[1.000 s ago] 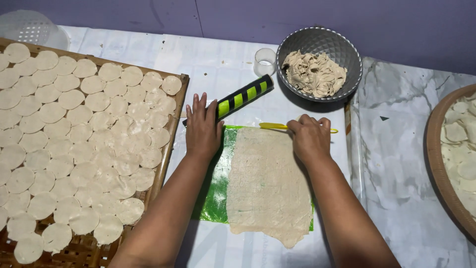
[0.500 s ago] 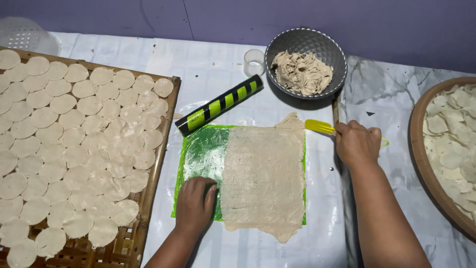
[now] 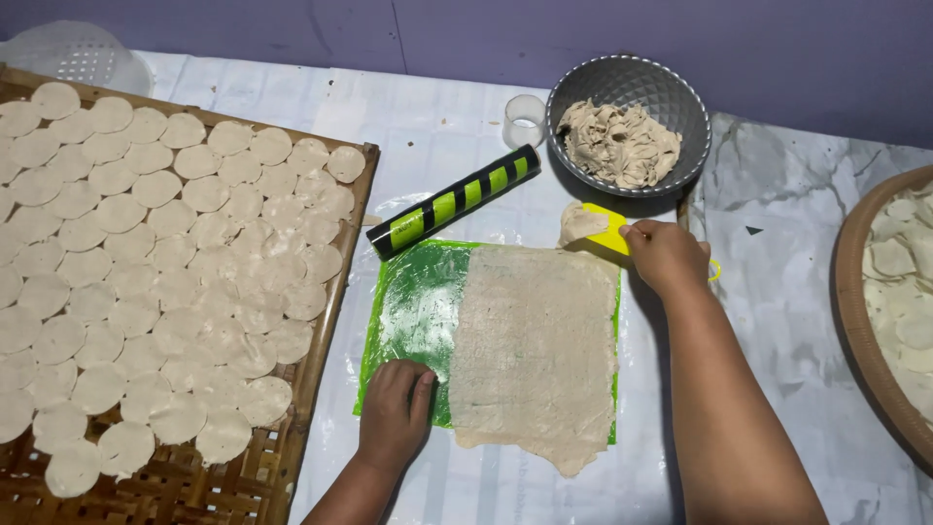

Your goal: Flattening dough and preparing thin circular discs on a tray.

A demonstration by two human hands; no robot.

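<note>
Two hands | right hand (image 3: pixel 666 255) — yellow scraper (image 3: pixel 604 228) points left | left hand (image 3: pixel 397 410) on green mat (image 3: pixel 413 306)

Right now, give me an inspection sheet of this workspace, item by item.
Surface: table under a white plastic sheet.
Job's things: thin dough sheet lying on a green mat; yellow scraper carrying a dough lump; black-and-green rolling pin beside the mat.
Clutter: grey bowl of dough scraps; small clear round cutter; bamboo tray covered with dough rounds; second round tray at right.
Hands: left hand pressing the mat's near edge; right hand gripping the scraper.
Cables: nothing seen.
Surroundings: purple wall behind.
</note>
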